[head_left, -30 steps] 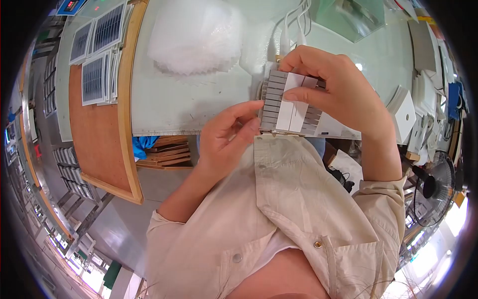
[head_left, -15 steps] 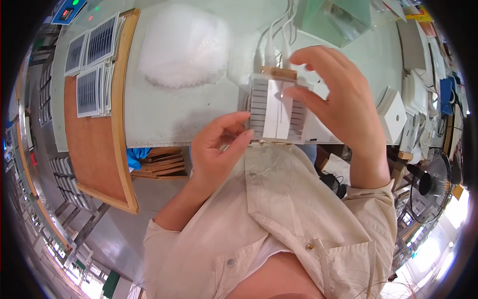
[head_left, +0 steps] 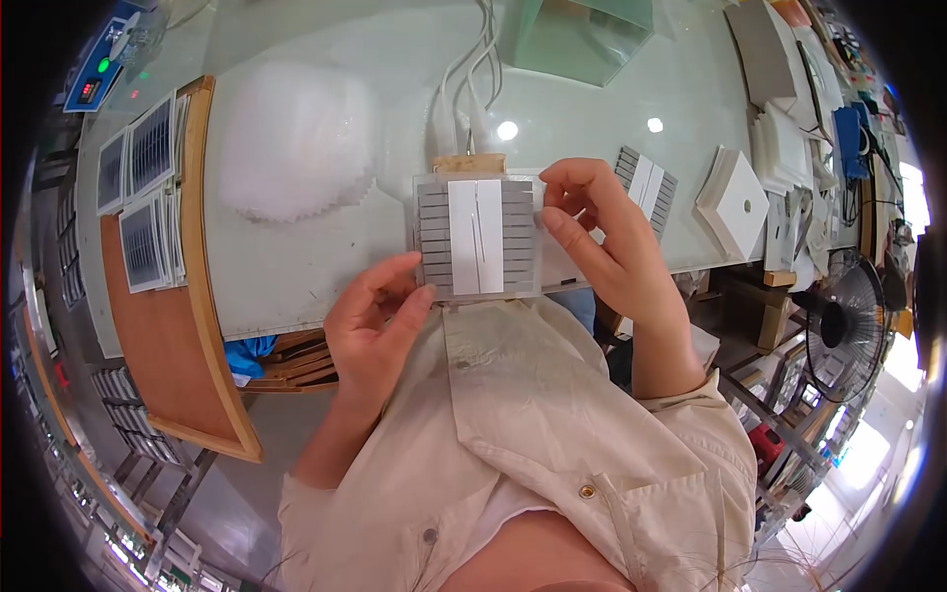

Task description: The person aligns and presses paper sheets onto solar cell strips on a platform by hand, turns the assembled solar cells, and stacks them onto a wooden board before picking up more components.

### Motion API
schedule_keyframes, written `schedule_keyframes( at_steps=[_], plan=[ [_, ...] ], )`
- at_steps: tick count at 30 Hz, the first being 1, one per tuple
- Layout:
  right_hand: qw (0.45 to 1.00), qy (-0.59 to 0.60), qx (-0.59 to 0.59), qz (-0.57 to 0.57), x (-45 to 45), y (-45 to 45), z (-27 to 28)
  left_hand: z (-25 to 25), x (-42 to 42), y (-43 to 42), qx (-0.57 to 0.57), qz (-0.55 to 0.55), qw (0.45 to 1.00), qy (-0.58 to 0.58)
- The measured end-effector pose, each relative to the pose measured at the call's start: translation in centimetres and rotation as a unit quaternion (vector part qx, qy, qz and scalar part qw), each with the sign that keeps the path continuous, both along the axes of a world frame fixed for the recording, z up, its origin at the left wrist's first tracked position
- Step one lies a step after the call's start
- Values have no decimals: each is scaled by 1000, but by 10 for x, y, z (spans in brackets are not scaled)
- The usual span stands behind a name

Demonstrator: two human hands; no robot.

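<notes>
A flat square panel (head_left: pixel 431 232) with grey and dark stripes lies at the table's front edge, on or under a clear plate. Down its middle runs a white strip (head_left: pixel 462 242) with thin dark lines. My left hand (head_left: pixel 370 321) is at the panel's lower left edge, thumb and index fingertips apart and close to or touching it. My right hand (head_left: pixel 612 242) is by the upper right edge, thumb and index apart, other fingers curled. A wooden block (head_left: pixel 469 164) with white cables (head_left: pixel 446 104) sits at the panel's far edge. Another striped panel (head_left: pixel 663 202) lies right of my right hand.
A stack of translucent white sheets (head_left: pixel 296 138) lies at left. Beyond it, a wooden tray (head_left: pixel 158 335) holds several dark striped panels (head_left: pixel 146 242). A green glass box (head_left: pixel 582 44) stands at the back; white pads (head_left: pixel 730 202) lie at right, near a fan (head_left: pixel 838 321).
My right hand has moved off the white strip to the panel's right edge, uncovering the second panel. My left hand stays at the left edge. The whole view has shifted.
</notes>
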State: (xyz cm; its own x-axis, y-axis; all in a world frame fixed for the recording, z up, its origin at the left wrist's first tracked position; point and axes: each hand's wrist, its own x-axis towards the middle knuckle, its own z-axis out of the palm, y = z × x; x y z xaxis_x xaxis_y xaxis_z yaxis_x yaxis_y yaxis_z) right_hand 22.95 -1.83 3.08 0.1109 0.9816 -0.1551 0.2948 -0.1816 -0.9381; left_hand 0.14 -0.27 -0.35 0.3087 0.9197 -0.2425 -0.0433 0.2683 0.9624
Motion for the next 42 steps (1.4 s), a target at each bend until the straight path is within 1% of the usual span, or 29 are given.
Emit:
schedule_keyframes(
  at_steps=[3,5,8,10,12,18,23,27,29,31,33,35,37,38,40,42],
  plan=[
    [1000,-4,6,5,-3,3,0,2,1,-1,-2,6,1000,-5],
    [998,-48,34,23,-4,5,-1,2,2,-1,-2,6,1000,-3],
    [997,-68,46,11,-5,6,-2,1,1,-1,0,5,1000,0],
    [996,-71,47,9,-6,6,-2,0,1,-1,3,6,1000,2],
    [996,-75,48,7,-6,6,-2,-1,2,-1,35,-1,999,19],
    [997,-66,45,3,-6,5,-3,1,4,-1,56,5,998,28],
    [999,-35,1,-8,-6,5,1,1,4,-1,66,1,997,32],
    [1000,-13,-4,-2,-3,4,1,-2,5,-2,73,9,997,28],
    [1000,-13,-2,-10,-4,3,-1,0,7,-1,68,9,997,47],
    [1000,-8,10,7,-5,5,-3,2,5,-1,62,15,995,73],
    [1000,19,7,-12,-5,5,-4,0,5,0,72,-2,996,49],
    [1000,15,1,-9,-5,6,-4,1,5,0,85,-17,995,44],
    [999,36,12,-10,-4,5,-6,4,7,0,54,1,998,40],
    [999,29,11,-18,-4,4,-7,4,6,-1,53,-6,998,33],
    [996,81,-2,-28,-4,5,-8,1,4,-1,45,-2,998,50],
    [996,79,-9,-31,-1,6,-9,2,4,-1,44,-7,998,33]
  ],
)
